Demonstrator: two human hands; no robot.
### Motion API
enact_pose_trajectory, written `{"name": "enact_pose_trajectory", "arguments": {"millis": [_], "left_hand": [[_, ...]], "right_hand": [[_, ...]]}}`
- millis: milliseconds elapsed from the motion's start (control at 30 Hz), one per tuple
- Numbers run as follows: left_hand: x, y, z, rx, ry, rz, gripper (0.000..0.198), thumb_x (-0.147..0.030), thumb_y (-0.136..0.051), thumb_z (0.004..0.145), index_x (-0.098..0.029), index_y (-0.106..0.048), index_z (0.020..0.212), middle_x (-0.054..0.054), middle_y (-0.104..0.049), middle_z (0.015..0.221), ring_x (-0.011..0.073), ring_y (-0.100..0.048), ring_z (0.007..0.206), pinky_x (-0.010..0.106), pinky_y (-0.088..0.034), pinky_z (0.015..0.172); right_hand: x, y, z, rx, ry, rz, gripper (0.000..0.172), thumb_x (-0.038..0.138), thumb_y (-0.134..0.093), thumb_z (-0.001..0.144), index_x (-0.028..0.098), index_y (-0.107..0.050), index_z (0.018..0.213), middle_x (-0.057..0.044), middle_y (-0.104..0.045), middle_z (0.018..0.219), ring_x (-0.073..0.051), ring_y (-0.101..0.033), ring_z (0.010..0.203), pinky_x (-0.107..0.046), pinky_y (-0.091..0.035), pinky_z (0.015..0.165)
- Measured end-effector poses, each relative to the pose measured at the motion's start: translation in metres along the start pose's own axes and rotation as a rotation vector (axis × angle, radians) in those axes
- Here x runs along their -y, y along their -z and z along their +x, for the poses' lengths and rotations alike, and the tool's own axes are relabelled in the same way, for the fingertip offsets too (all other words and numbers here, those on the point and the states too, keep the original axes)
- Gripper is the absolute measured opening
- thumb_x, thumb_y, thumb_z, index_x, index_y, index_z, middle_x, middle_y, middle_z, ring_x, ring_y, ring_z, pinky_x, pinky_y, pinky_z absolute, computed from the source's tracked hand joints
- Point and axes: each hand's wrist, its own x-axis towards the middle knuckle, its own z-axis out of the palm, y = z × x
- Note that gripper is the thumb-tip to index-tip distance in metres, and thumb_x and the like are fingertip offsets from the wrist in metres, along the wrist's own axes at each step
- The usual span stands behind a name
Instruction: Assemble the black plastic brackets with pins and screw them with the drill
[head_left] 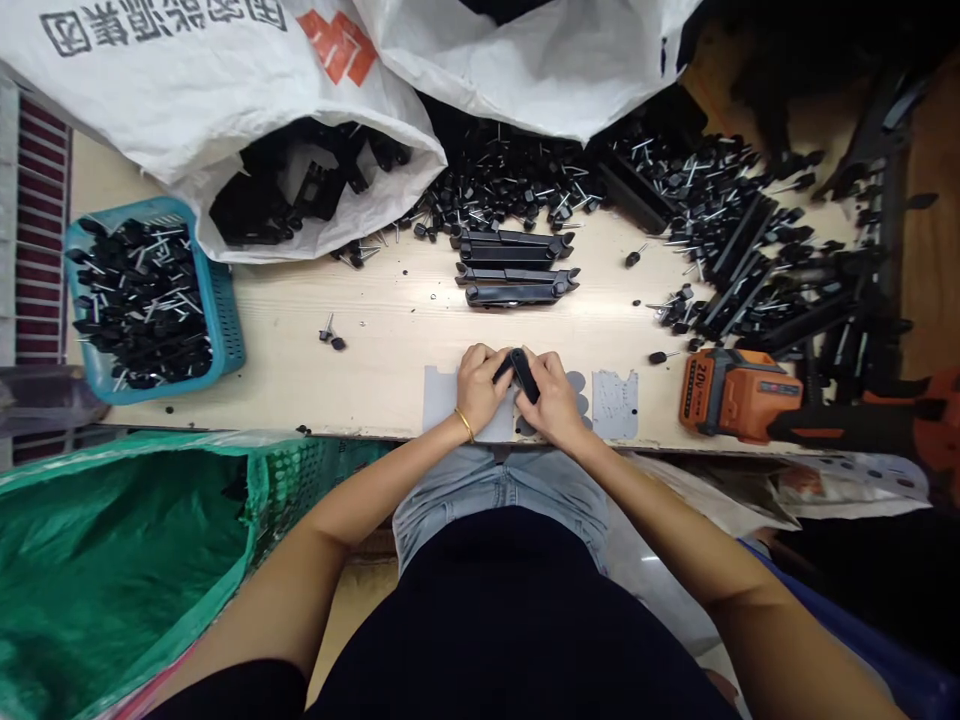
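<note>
Near the table's front edge, my left hand [480, 385] and my right hand [553, 400] are both closed on one black plastic part [525, 375]. It looks like two arms meeting at a rounded, hinge-like end that points away from me. My fingers cover much of it. Beneath my hands lies a grey sheet [441, 400] with dark round shapes. Just beyond, several long black plastic parts [517, 290] are laid side by side. Loose black knobs with metal pins [337, 342] lie to the left of my hands.
A blue basket [229, 320] of black knobs stands left. White sacks [300, 110] sit at the back, one holding black parts. Heaped knobs [510, 175] spread along the back and right. An orange battery tool [739, 395] lies front right; a green sack [112, 560] hangs open front left.
</note>
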Motion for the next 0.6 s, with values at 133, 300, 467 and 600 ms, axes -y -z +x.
{"name": "enact_pose_trajectory", "arguments": {"millis": [133,300,467,600], "left_hand": [[0.001,0.0,0.002,-0.036,0.017,-0.006,0.021,-0.019,-0.057,0.088,-0.019,-0.067,0.106,0.001,-0.052,0.077,0.0164,-0.051,0.076,0.029,-0.045,0.071],[-0.002,0.005,0.006,0.025,0.008,-0.002,0.024,-0.017,-0.056,0.086,-0.018,-0.066,0.108,0.002,-0.052,0.077,0.0178,-0.052,0.077,0.03,-0.045,0.072],[-0.005,0.024,0.019,0.212,-0.013,-0.021,0.035,-0.012,-0.053,0.081,-0.018,-0.06,0.114,0.005,-0.057,0.092,0.0203,-0.056,0.087,0.032,-0.048,0.08],[0.009,0.042,0.018,0.118,0.057,-0.012,0.03,-0.011,-0.051,0.078,-0.021,-0.06,0.105,0.006,-0.057,0.095,0.0222,-0.058,0.093,0.035,-0.048,0.083]], "right_hand": [[-0.002,-0.002,-0.001,-0.011,-0.008,0.008,0.069,0.017,-0.048,0.076,0.02,-0.036,0.143,-0.01,-0.049,0.106,-0.025,-0.056,0.094,-0.036,-0.053,0.074],[-0.005,-0.002,-0.003,0.005,-0.019,0.007,0.068,0.016,-0.048,0.076,0.021,-0.037,0.143,-0.01,-0.051,0.106,-0.023,-0.058,0.09,-0.034,-0.054,0.072],[-0.003,0.024,0.015,0.244,0.098,-0.02,0.06,0.02,-0.053,0.08,0.019,-0.044,0.139,-0.011,-0.055,0.114,-0.022,-0.06,0.095,-0.034,-0.054,0.073],[-0.006,0.083,0.059,0.279,0.216,0.116,0.03,0.035,-0.059,0.086,0.023,-0.067,0.111,-0.005,-0.067,0.099,-0.017,-0.064,0.085,-0.03,-0.054,0.076]]}}
